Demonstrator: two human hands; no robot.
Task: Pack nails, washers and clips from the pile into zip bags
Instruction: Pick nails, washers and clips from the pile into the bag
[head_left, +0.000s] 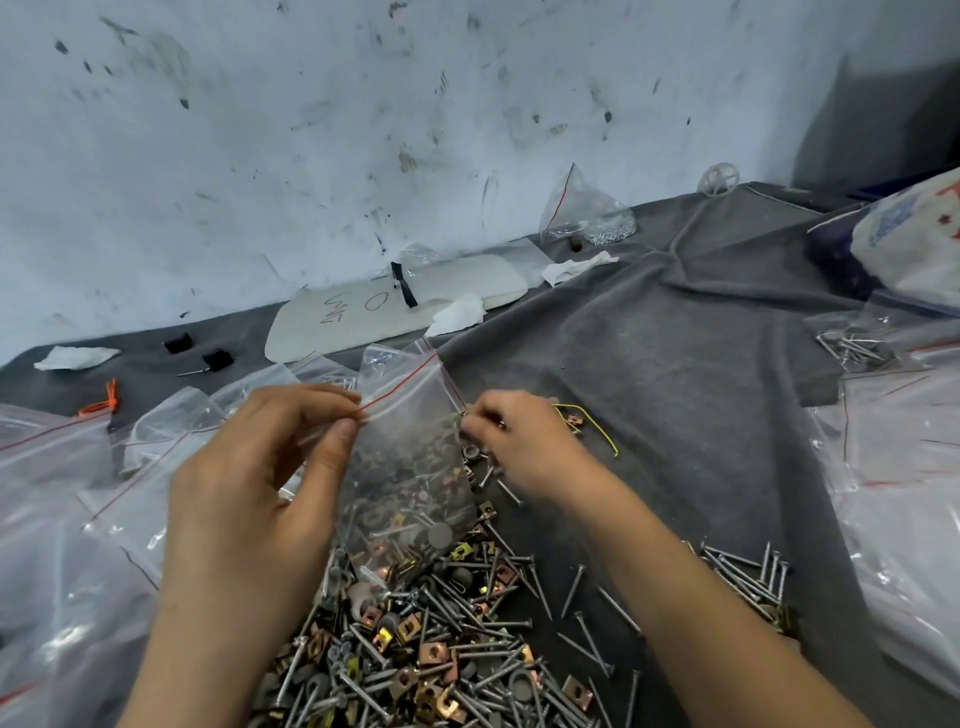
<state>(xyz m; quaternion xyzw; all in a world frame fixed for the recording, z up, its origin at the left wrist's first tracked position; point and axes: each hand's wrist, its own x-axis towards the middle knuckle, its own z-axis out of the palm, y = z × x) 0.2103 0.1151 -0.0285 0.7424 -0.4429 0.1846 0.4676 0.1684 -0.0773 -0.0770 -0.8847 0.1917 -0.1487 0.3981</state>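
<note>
My left hand (249, 483) pinched the bag (410, 467) at its left rim; my right hand (519, 447), curled just right of its mouth, held I couldn't tell what.

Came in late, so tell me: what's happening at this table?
A person is bagging hardware. The left hand pinches a zip bag by its red-lined top, holding it upright over the pile of nails, washers and clips. The right hand, fingers curled, is at the bag's far edge; whether it holds anything is unclear. More bags lie alongside.
</note>
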